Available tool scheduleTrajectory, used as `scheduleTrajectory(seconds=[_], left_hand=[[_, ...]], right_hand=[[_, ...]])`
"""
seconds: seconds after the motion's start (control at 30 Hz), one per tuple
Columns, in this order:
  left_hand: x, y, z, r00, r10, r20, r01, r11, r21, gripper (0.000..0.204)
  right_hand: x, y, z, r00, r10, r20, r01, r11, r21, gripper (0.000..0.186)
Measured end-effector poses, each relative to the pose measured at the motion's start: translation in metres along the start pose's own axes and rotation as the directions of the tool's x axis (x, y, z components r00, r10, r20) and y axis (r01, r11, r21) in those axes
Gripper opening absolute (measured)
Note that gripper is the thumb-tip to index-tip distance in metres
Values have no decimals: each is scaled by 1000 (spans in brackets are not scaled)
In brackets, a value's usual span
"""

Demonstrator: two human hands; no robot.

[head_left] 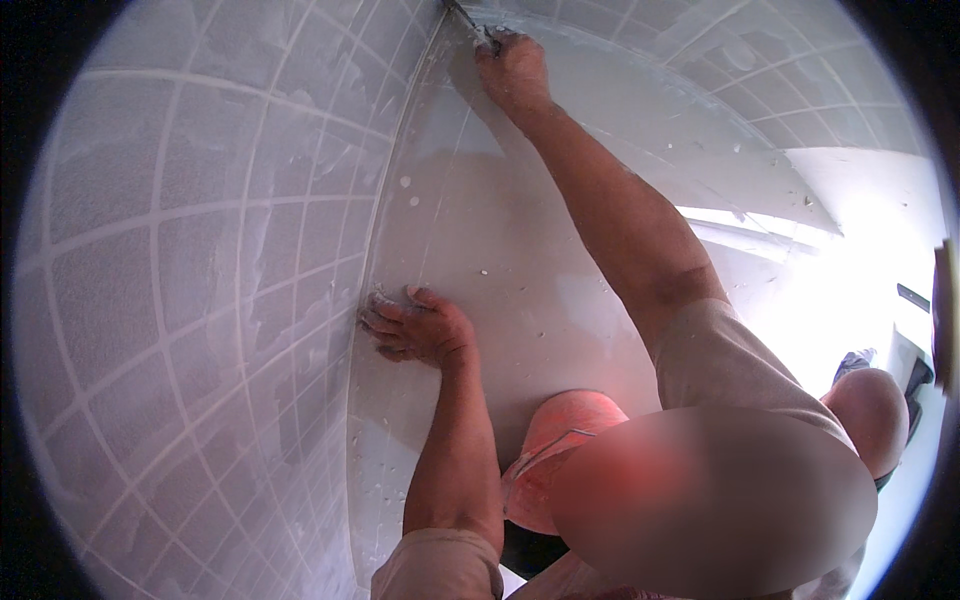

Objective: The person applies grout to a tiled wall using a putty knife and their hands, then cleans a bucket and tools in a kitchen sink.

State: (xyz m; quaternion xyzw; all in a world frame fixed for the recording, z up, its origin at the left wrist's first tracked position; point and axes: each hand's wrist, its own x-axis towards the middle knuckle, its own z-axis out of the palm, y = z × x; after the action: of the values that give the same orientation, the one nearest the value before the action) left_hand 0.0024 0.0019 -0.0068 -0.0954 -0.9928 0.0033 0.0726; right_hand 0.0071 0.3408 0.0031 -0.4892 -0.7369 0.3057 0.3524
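Tool (463, 17): thin, dark, narrow; partly hidden; slanting toward the corner at the far end.
Floor (490, 220): smooth, pale grey; scattered white specks and small crumbs; faint straight lines across.
Left wall (200, 200): grey tiles, pale joints, whitish smears; bordering the floor.
Seam (378, 200): pale line between left wall and floor, running to the corner.

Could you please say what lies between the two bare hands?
The head view shows a smooth pale grey surface with white specks between the left hand and right hand.
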Motion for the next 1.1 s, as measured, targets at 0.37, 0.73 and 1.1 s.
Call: scheduleTrajectory(seconds=[0.37, 0.73, 1.1], left_hand=[[0, -3, -1, 999, -2, -41, 1, 999, -36, 62], [-1, -3, -3, 999, 4, 47, -1, 997, -75, 65], [-3, -1, -7, 999, 33, 22, -30, 987, -155, 58]], right_hand=[[5, -3, -12, 990, 104, 94, -105, 994, 6, 35], [-63, -25, -22, 950, 89, 299, -122, 988, 95, 30], [-168, -2, -109, 788, -97, 607, 48, 994, 97, 28]])
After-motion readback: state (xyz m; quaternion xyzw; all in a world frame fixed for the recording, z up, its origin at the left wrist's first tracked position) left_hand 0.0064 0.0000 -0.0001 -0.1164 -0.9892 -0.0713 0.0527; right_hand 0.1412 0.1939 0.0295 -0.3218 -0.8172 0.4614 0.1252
